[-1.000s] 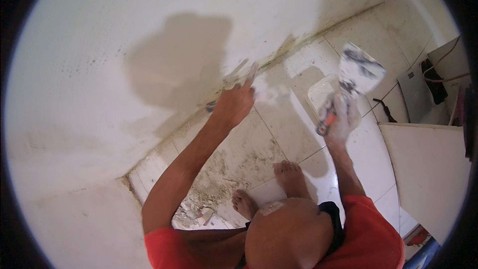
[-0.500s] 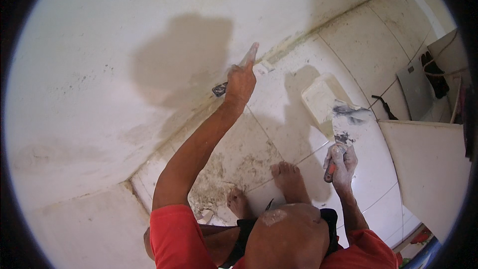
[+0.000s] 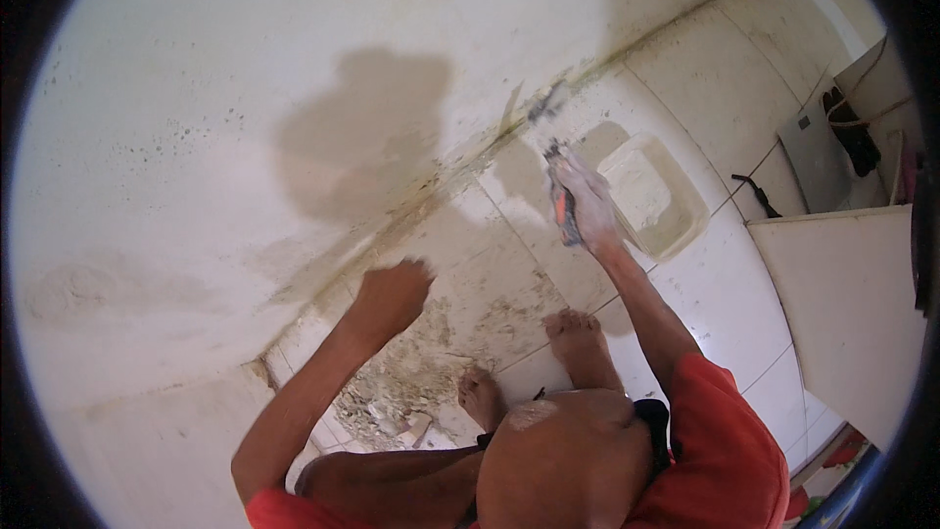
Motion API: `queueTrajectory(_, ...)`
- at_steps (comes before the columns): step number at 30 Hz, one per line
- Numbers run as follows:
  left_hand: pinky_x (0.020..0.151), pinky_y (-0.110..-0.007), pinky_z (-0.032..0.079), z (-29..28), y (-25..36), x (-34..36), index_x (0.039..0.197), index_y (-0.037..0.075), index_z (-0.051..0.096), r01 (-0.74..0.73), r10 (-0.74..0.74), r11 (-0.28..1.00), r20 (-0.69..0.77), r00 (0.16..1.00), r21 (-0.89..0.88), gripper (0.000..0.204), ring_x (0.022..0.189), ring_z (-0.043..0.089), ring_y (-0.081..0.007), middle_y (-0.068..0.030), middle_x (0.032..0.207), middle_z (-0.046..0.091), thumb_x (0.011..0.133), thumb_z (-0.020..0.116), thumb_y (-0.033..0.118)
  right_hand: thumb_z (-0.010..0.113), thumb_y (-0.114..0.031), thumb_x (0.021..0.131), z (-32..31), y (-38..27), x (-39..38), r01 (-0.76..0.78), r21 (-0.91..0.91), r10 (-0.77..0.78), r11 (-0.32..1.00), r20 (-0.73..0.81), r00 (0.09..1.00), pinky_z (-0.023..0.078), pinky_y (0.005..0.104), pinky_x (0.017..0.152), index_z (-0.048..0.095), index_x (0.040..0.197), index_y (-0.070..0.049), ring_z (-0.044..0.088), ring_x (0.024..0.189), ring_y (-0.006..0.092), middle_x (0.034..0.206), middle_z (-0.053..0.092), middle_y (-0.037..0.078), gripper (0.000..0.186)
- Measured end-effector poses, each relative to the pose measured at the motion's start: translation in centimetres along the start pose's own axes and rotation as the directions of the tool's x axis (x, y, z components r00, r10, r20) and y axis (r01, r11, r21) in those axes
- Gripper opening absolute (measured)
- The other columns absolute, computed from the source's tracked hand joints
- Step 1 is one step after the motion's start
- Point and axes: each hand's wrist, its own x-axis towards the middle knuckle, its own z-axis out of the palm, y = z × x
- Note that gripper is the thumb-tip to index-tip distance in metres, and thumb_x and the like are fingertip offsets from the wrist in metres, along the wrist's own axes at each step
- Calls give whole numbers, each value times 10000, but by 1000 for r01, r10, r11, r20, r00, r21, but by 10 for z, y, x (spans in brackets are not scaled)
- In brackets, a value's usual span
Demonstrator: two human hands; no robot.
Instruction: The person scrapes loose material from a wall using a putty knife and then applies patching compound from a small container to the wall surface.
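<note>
swung wallward, right fingers (image 3: 580,178) grip a scraper (image 3: 563,207) beside the tray (image 3: 689,229) of paste (image 3: 634,188), left fingers (image 3: 415,281) blurred, hold unclear.

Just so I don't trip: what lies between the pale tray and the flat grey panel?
Between the tray and panel, the head view shows a black hooked object on the tiles.

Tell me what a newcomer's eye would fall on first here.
Probably the chalky-white right hand, right of centre, gripping a scraper by its orange-and-dark handle, with the blurred blade toward the grimy seam between wall and floor. Next, the big dark shadow on the pale wall, upper left of centre. Then the crumbled debris on the tiles near the bare feet, lower left of centre.
</note>
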Motion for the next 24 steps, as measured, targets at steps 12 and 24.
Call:
queueTrajectory(12, 670, -368, 509, -46, 28, -233, 1151, 8, 627, 483, -636, 548, 36, 771, -683, 301, 695, 639, -291, -143, 911, 702, 991, 506, 233, 503, -186, 971, 77, 35, 47, 348, -248, -394, 904, -165, 904, 453, 293, 584, 417, 1423, -19, 525, 625, 129, 735, 535, 50, 489)
queueTrajectory(24, 463, -269, 448, -32, 6, -235, 1111, -5, 654, 502, -648, 449, 117, 752, -739, 412, 509, 513, -112, -97, 809, 714, 1009, 474, 351, 491, -142, 951, 128, 83, 51, 529, -442, -625, 725, -100, 774, 461, 402, 749, 327, 1442, 35, 559, 796, 350, 898, 574, 217, 546)
